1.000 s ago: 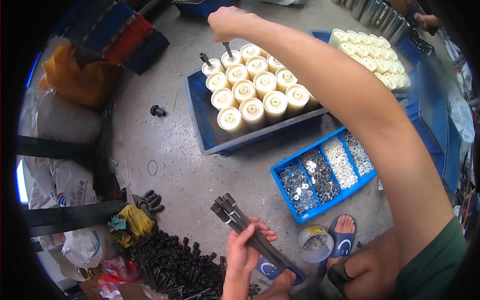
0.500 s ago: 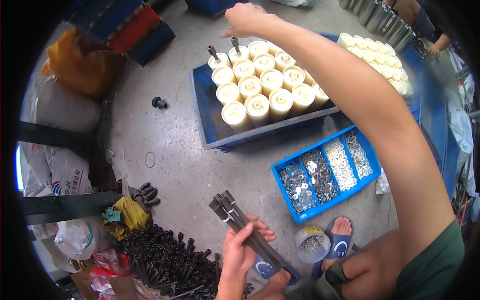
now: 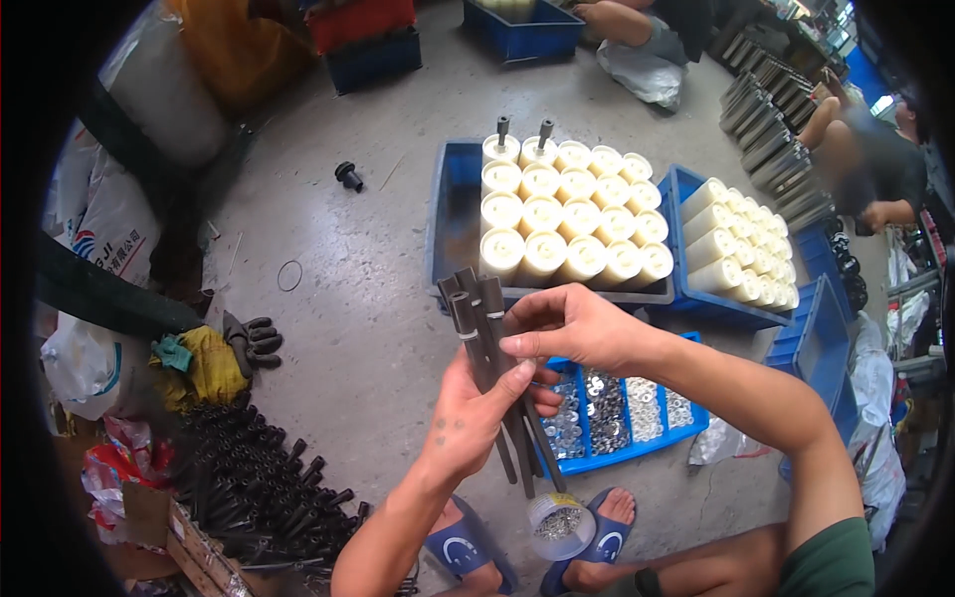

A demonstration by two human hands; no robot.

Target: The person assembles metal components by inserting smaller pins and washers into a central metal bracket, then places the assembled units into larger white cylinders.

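Left hand [image 3: 466, 413] wraps long dark-grey metal-looking rods [image 3: 463, 314], right hand [image 3: 582, 330] fingers curled alongside, can't tell if pinching; probably separating 1, needs looser left.

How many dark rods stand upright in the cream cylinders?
2: one dark rod in the leftmost back-row cylinder of the left tub, another dark rod in the cylinder just right of it. None seems hidden.

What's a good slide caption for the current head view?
The left hand holds dark rods, the right hand near their upper ends; beyond, cream cylinders stand in a blue bin.
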